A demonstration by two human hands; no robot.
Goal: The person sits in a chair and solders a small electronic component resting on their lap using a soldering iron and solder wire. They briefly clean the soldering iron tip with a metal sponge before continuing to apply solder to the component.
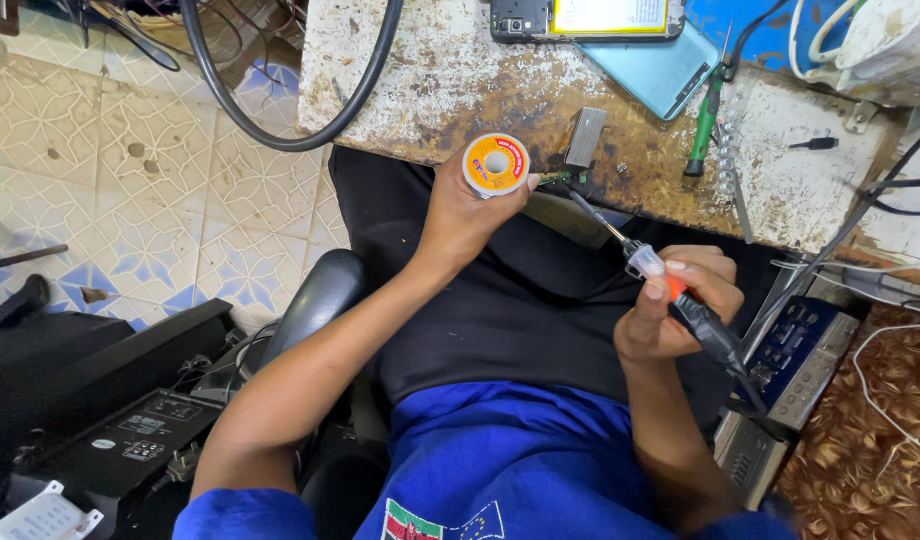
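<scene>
A person in a blue shirt sits at a worn, stained desk (450,80), soldering at its front edge. The left hand (460,215) is closed around a small orange-labelled spool of solder (496,165), holding it up just beside a small green part (560,177) at the desk edge. The right hand (680,300) grips a soldering iron (660,275) by its handle, fingers clenched near the clear collar, the tip (585,210) pointing up toward that green part and ending just below it. A small grey metal block (586,137) stands on the desk right above the part; a green-handled screwdriver (704,125) lies to the right of it, and an opened phone with a yellow battery (585,18) lies farther back. The work appears to be at the point of bringing solder and hot tip together on the joint. The next move likely calls for a steady, small closing of the tip onto the part while solder feeds in from the spool.
</scene>
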